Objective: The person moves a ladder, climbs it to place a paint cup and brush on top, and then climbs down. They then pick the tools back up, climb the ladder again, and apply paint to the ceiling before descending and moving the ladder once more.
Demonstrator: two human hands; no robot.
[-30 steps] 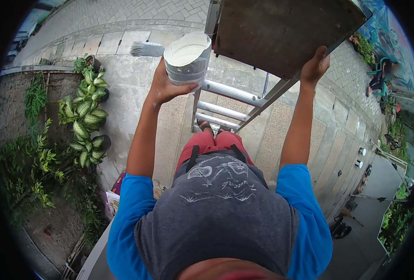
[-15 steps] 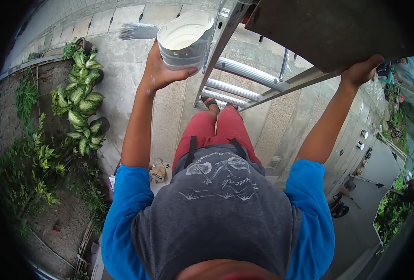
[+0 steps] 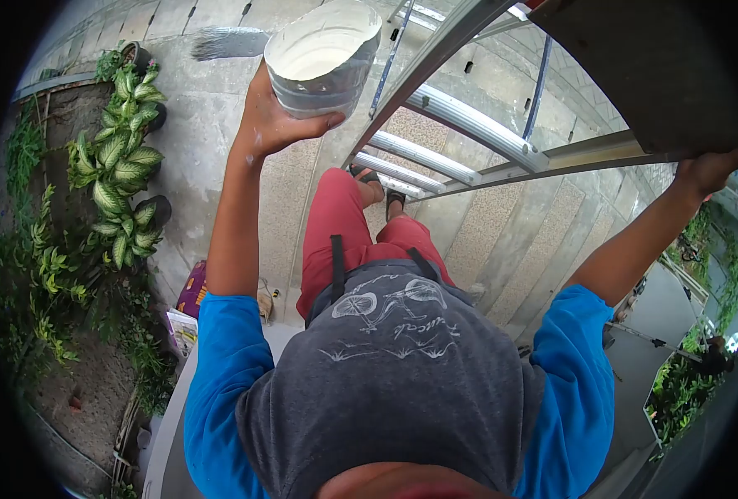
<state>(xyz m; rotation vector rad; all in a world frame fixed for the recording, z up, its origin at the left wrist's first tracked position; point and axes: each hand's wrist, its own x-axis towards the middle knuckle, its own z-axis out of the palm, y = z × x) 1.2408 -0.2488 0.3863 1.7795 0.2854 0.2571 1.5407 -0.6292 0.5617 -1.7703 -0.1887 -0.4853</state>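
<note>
My left hand [image 3: 273,121] is wrapped around a cut-off clear plastic container [image 3: 323,62] with white paint inside. A paintbrush [image 3: 229,43] with grey-white bristles sticks out leftward beside the container, its handle hidden behind it. My right hand [image 3: 713,173] is stretched far out to the right, fingers closed on the lower edge of a dark flat board [image 3: 635,75]. That board lies against an aluminium ladder [image 3: 473,104], which leans across the upper view. White paint specks mark my left wrist.
My sandalled feet [image 3: 377,187] are by the ladder's foot on striped paving [image 3: 502,241]. Potted leafy plants [image 3: 128,166] line a soil bed at left. A purple bag [image 3: 193,287] sits near my left elbow. Grey sheets [image 3: 664,320] and greenery lie at right.
My right hand has gone farther right with the board and ladder, which look larger. My feet have shifted apart. My left hand still holds the container, slightly farther left in view.
</note>
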